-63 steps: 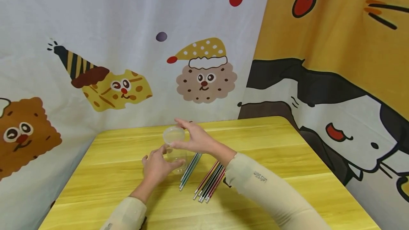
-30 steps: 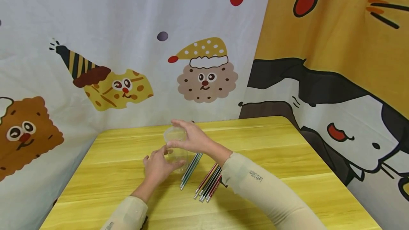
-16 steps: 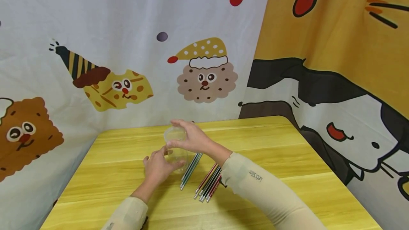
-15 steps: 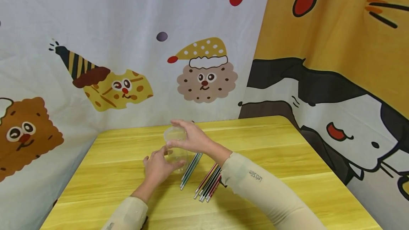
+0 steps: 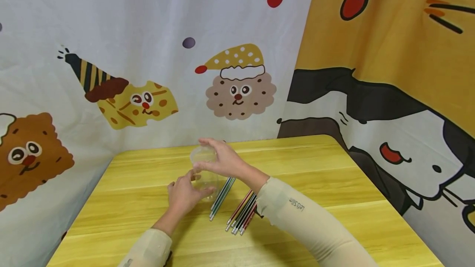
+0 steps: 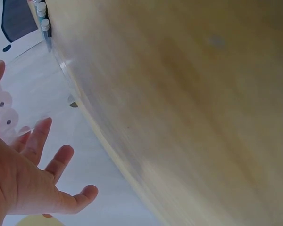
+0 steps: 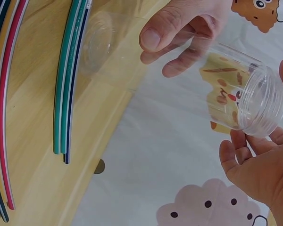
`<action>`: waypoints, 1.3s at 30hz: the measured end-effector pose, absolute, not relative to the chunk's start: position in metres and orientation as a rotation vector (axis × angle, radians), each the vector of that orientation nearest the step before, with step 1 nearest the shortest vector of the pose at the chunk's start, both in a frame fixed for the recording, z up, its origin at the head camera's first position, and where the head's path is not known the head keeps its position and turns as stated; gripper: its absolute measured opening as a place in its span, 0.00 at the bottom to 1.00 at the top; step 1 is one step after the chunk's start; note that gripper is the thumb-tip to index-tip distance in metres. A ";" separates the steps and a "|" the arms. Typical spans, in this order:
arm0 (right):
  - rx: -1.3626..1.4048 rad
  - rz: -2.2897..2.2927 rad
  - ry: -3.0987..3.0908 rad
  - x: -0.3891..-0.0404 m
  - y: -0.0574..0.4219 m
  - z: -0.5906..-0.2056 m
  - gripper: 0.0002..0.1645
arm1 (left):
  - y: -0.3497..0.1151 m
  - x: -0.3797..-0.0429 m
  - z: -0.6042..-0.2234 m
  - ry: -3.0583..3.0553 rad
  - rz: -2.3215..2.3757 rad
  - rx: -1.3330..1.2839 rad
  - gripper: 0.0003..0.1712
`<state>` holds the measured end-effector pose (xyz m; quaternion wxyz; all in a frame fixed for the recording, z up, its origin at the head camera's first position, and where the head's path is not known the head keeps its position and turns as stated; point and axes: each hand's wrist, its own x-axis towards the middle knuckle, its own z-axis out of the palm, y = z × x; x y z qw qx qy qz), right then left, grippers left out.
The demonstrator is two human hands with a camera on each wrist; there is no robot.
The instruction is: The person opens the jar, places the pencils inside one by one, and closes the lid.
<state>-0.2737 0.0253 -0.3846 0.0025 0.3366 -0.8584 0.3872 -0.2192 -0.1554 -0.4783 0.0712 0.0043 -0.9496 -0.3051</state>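
Note:
A clear plastic jar (image 5: 205, 181) stands upright over the table, between my two hands. My left hand (image 5: 183, 195) grips its body low down from the left, thumb in front and fingers spread behind. At the top, my right hand (image 5: 226, 160) holds the jar's rim from the right, its thumb on the near side and its fingers on the far side. In the right wrist view, the ridged neck (image 7: 262, 106) of the jar lies between the right thumb and fingers. No contents show through the clear wall.
Just right of the jar, several teal and dark pencils (image 5: 222, 201) lie on the yellow wood-grain table (image 5: 319, 217). A second bunch of red and black pencils (image 5: 241, 215) lies farther right, partly under the right forearm. A cartoon-print curtain (image 5: 156, 19) hangs behind the table.
Since the oldest frame, my right hand has turned slightly at the jar's top and its forearm has shifted a little left. In the last second both hands have stayed almost still.

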 end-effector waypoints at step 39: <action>0.970 1.295 -2.667 -0.274 0.036 -0.377 0.50 | -0.153 -0.218 -0.480 -2.861 -0.898 0.024 0.51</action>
